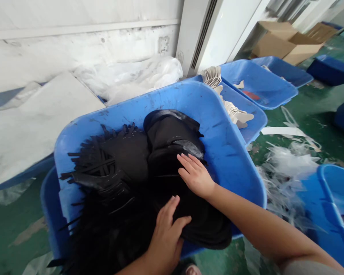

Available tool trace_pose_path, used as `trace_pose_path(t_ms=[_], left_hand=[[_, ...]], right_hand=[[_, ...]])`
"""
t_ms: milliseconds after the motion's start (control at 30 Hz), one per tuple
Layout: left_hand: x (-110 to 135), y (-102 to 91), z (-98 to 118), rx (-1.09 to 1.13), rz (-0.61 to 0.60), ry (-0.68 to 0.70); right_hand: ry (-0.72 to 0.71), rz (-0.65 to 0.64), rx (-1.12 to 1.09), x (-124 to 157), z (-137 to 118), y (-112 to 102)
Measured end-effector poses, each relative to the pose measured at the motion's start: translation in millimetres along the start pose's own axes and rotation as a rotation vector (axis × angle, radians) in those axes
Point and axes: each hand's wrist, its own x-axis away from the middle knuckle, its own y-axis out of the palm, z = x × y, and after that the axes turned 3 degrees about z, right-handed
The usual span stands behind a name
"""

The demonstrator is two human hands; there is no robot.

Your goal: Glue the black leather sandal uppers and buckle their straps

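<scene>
A large blue tub (232, 152) is piled with black, flat cut pieces (132, 152), some with strap-like ends fanned out at the left. Near the tub's front, my left hand (166, 233) lies on the dark stack, thumb apart and fingers stretched. My right hand (196, 176) rests farther up on the black pieces at the right, its fingers straight and flat. Both hands are open. Toward the near right, a rounded stack of black pieces (209, 225) sits beneath my right forearm. Edges within the darkest part of the pile cannot be made out.
More blue tubs (258, 82) stand behind and to the right, one with pale cut pieces (237, 114). Clear plastic scraps (289, 164) litter the green floor (312, 114). A white wall (74, 46), plastic sheeting (137, 76) and cardboard boxes (275, 46) are at the back.
</scene>
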Motion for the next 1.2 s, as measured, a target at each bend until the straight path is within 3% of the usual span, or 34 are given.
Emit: trace_pose_path(t_ms=[100,200,267,333,400,467,567,667,767,867,933,1067,1133,1200], left_hand=[[-2.9,-7.3,0.1,-0.096,0.074,-0.069],[-11.0,-15.9,-1.7,-0.149,0.092,-0.082],[-14.9,-18.1,-4.2,-0.121,0.038,-0.016],[-15.8,-16.4,-6.4,-0.049,-0.04,0.077],[-14.5,-12.7,-6.3,0.011,-0.072,0.136],[-12.9,-9.8,-3.6,0.022,-0.073,0.173],[-12.3,-10.1,1.4,0.021,-0.083,0.23],[-12.7,-13.6,2.4,-0.004,-0.085,0.209],[-11.6,-14.7,-0.1,-0.015,-0.099,0.193],[-8.1,-11.8,-2.3,0.014,-0.096,0.211],[-5.9,-9.7,-3.3,-0.007,-0.04,0.204],[-8.9,-12.0,-6.5,-0.084,0.138,0.163],[-14.3,-16.4,-8.9,-0.108,0.198,0.162],[-19.6,-20.4,-11.2,-0.128,0.182,0.197]], right_hand=[[-0.043,-0.049,-0.094,0.9,-1.6,-18.2],[-0.052,-0.412,-0.368,1.5,1.0,-46.8],[0.008,-0.679,-0.589,0.8,5.6,-60.1],[0.107,-0.781,-0.808,-2.8,10.5,-61.0],[0.216,-0.624,-0.831,-9.2,13.7,-48.5],[0.266,-0.341,-0.568,-16.2,14.6,-28.3],[0.125,-0.137,-0.15,-20.8,13.4,-2.4],[-0.1,-0.046,-0.087,-15.7,9.7,4.3],[-0.218,-0.105,-0.164,-9.5,4.4,0.5],[-0.116,-0.227,-0.194,-10.1,1.4,0.2],[-0.071,-0.242,-0.196,-12.4,1.2,1.0],[-0.124,-0.226,-0.253,-9.9,1.2,-11.0],[-0.098,-0.372,-0.352,-4.8,1.3,-25.7],[-0.016,-0.579,-0.504,-0.9,2.6,-41.5]])
